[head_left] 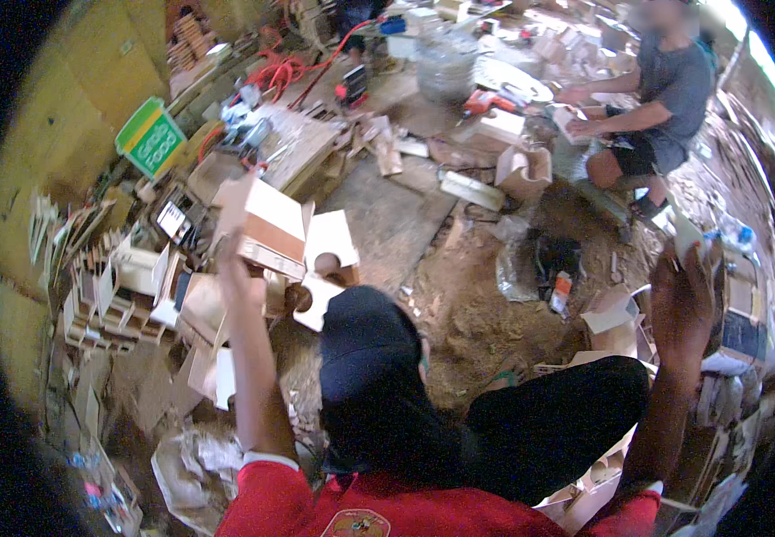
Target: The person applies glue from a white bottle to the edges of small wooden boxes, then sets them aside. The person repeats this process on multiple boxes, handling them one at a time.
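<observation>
My left hand (234,261) is raised at the left, closed against the near side of a wooden box-like piece (273,213) with a pale top and brown lower part. Its fingers are partly hidden and blurred. Beside that piece lie white-faced boards (329,234) with rounded cut-outs. Far to the right, my right hand (685,291) is lifted and closed on a small pale wooden panel (688,231). Between my arms are my bent legs in black trousers (374,380).
Stacked wooden pieces (106,309) stand at the left, near a green box (150,136). A workbench (293,148) with a red hose (282,76) is beyond. A co-worker (669,98) sits at the far right handling a wooden piece. Sawdust covers the ground (468,309).
</observation>
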### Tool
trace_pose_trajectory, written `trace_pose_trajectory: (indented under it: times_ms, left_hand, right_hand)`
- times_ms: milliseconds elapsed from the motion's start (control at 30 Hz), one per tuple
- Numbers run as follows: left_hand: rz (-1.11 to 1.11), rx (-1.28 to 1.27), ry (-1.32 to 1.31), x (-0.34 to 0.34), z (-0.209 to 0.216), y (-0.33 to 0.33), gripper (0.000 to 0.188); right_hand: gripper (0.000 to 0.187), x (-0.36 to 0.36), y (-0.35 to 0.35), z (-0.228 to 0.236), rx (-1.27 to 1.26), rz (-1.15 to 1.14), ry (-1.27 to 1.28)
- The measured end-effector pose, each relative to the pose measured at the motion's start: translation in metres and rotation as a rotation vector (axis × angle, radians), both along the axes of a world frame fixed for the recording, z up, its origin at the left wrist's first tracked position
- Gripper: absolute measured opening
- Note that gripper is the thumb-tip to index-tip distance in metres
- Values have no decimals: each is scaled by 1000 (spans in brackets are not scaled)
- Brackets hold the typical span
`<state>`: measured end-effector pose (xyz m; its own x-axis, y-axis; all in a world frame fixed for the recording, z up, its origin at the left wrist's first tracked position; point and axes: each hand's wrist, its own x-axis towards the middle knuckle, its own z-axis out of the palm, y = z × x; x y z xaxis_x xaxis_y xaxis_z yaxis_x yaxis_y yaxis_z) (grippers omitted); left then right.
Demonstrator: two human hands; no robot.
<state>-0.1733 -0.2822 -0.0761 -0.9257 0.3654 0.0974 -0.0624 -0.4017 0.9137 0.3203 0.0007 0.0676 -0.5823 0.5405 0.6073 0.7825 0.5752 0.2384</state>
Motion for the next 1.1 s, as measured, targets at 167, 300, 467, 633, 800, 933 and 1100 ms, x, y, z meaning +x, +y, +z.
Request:
trace_pose_trajectory:
  times_ms: [167, 300, 467, 633, 800, 933, 1100]
  left_hand:
    - [55, 208, 153, 58, 108, 68, 60]
    - [129, 133, 128, 81, 154, 141, 47]
    - [-399, 68, -115, 127, 148, 177, 28]
    - [-680, -174, -248, 179, 121, 175, 26]
    - [-841, -192, -144, 200, 119, 171, 37]
    - [-789, -279, -143, 206, 120, 171, 33]
    - [-766, -231, -126, 207, 119, 166, 29]
  right_hand:
    - [30, -55, -9, 35, -510, 482, 459]
    - [34, -91, -32, 45, -1548, 922, 1171]
    - [18, -92, -45, 38, -1643, 933, 926]
    - [21, -78, -28, 16, -1635, 861, 908]
    - [19, -68, -10, 6, -1294, 651, 1099]
    - [19, -64, -9, 8, -946, 517, 1053]
    - [18, -64, -16, 10, -583, 493, 831]
